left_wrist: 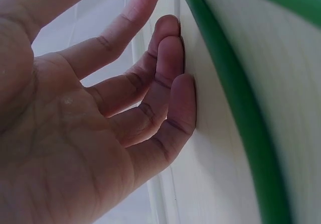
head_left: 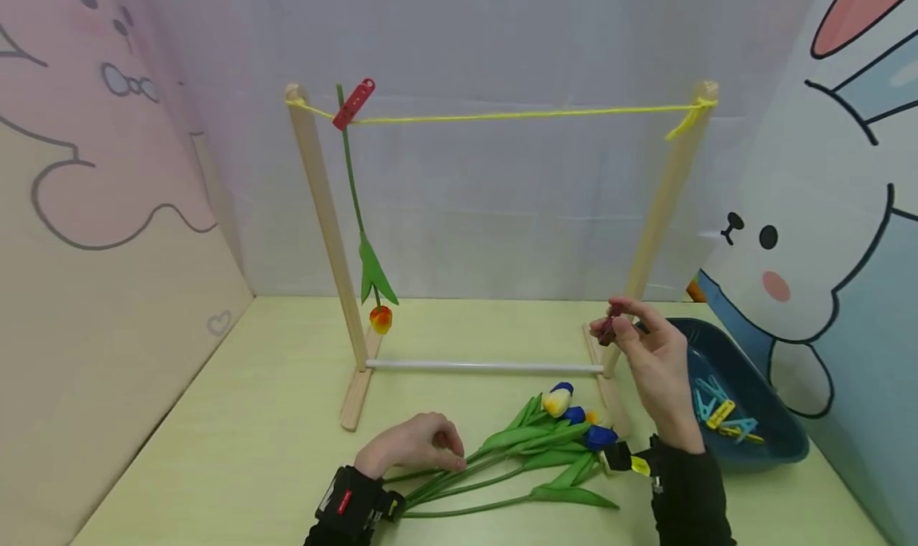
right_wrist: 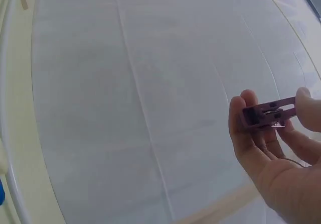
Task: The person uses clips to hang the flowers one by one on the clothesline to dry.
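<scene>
My right hand [head_left: 656, 363] pinches a dark reddish clothespin [right_wrist: 268, 114] between thumb and fingertips, raised in front of the right post. My left hand [head_left: 419, 444] is low over the stems of several artificial tulips [head_left: 527, 442] lying on the table. In the left wrist view its fingers bend loosely with the fingertips [left_wrist: 183, 96] at the tabletop, and a green stem [left_wrist: 235, 98] runs just beside them. An orange tulip [head_left: 381, 320] hangs head down from a yellow string [head_left: 516, 115], its stem held by a red clothespin [head_left: 355, 104].
Two wooden posts [head_left: 326, 227] carry the string, joined low down by a white rod [head_left: 480, 366]. A dark blue basin [head_left: 778, 430] at the right contains several blue and yellow clothespins [head_left: 720, 413]. Printed panels stand on both sides, with a pale sheet [head_left: 502, 211] behind.
</scene>
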Motion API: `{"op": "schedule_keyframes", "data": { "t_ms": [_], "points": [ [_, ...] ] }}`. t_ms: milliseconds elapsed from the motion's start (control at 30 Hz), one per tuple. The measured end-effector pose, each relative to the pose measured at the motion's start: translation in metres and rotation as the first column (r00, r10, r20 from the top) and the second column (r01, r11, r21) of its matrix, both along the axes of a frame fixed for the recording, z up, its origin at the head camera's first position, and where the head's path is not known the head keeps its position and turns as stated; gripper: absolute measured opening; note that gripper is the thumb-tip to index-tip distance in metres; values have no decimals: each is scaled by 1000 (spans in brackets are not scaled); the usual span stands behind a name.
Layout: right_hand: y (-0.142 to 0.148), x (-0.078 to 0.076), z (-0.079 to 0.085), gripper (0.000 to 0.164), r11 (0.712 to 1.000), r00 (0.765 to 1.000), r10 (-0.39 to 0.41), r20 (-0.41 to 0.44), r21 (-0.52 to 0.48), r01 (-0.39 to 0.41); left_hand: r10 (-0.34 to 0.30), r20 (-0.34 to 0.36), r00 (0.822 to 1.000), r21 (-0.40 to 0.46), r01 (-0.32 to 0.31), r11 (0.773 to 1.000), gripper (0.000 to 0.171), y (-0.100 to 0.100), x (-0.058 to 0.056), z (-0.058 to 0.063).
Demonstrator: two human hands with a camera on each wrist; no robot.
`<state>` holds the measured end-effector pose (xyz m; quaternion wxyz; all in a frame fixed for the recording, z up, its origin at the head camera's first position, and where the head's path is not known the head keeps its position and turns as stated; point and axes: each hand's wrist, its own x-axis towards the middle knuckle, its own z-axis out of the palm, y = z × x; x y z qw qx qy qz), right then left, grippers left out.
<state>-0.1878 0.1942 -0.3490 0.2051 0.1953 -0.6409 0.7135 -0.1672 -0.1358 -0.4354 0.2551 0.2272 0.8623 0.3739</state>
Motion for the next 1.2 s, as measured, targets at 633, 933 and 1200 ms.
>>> {"op": "schedule_keyframes", "data": {
  "t_ms": [633,933,1200],
  "points": [
    [-14,2,-4,34,969,982,184,50,-179,-172,-1,-10,1000,7,1,1000,10,5,3,-3],
    [-11,1,0,34,968,986,142,93,-221,-118,-32,-29,999,8,32,999,11,2,1,-2],
    [-9,0,1,35,964,986,125,111,-249,-94,-44,-38,998,-18,44,999,10,1,-1,-1]
  ]
}}
